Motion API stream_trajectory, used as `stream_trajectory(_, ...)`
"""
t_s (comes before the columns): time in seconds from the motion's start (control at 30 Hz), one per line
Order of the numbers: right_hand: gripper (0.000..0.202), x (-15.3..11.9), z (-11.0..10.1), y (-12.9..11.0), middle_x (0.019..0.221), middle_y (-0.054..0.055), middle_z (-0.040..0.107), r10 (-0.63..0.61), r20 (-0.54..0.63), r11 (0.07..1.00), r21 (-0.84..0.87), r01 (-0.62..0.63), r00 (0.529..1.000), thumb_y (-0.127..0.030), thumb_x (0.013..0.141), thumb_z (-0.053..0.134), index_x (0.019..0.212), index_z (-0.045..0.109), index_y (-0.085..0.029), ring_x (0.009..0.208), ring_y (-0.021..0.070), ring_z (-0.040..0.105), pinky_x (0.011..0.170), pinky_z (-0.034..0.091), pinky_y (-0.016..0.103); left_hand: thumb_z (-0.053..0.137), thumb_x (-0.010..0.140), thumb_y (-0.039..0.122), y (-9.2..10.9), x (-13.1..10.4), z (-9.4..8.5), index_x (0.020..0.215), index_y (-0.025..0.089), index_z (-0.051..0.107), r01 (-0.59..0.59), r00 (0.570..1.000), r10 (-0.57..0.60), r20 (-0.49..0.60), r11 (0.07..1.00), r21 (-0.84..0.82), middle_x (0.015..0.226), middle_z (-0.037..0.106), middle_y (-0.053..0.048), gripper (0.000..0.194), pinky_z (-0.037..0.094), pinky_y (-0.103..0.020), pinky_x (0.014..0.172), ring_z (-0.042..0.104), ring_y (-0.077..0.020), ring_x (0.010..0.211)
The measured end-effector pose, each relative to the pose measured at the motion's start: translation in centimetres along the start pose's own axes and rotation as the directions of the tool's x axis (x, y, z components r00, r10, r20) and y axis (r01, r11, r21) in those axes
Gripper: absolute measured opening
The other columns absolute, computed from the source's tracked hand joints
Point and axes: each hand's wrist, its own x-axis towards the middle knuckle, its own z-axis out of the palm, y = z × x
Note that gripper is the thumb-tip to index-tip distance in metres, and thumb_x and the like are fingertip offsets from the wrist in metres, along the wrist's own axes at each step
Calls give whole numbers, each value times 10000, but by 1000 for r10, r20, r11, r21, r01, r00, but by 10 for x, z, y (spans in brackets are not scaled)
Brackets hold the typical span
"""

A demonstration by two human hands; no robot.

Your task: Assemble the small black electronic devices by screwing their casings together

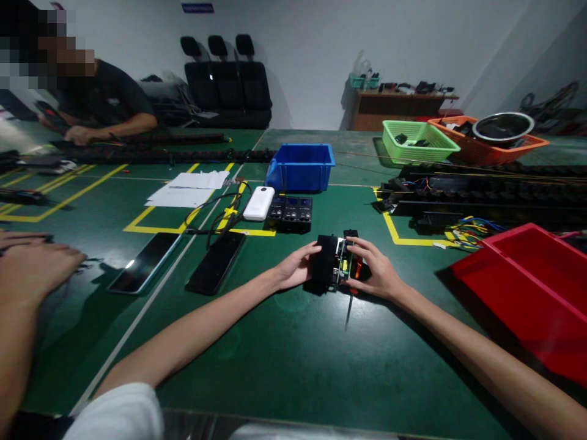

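Note:
On the green table in front of me is a black electronic device (326, 263), its side open toward a green circuit board (343, 266). My left hand (296, 267) grips the black casing from the left, thumb near its top edge. My right hand (378, 269) closes its fingers and thumb around the board side from the right. A screwdriver (349, 311) lies beside the device, its shaft pointing toward me; its orange handle is partly hidden by my right hand. Several similar black modules (291, 212) stand together just beyond, next to a white power bank (259, 203).
Two phones (215, 263) lie left of my hands, near cables and paper sheets (187, 188). A blue bin (302, 168) stands ahead; a red bin (527, 293) sits close on the right. A co-worker's hand (41, 263) rests at the left edge. Another person sits across the table.

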Motion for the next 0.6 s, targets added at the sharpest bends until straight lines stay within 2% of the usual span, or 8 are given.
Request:
stream_trajectory(0.3, 784, 0, 1, 0, 1469, 172, 400, 2, 10, 1000, -20, -2, 1000, -399, 776, 732, 1435, 334, -251, 1321, 339, 456, 1001, 492, 553, 691, 806, 219, -1, 0, -1, 1149, 220, 623, 1, 999, 1, -34, 999, 48, 1053, 710, -61, 349, 478, -400, 950, 677, -189, 932)
stream_trajectory(0.6, 813, 1, 0, 1, 1496, 168, 363, -20, 24, 1000, -7, 20, 1000, -407, 782, 733, 1464, 313, -270, 1336, 355, 435, 1004, 486, 570, 683, 814, 231, -1, 0, 0, 1160, 207, 619, -3, 1000, 4, -9, 997, 74, 1100, 698, -81, 353, 480, -390, 938, 670, -194, 949)
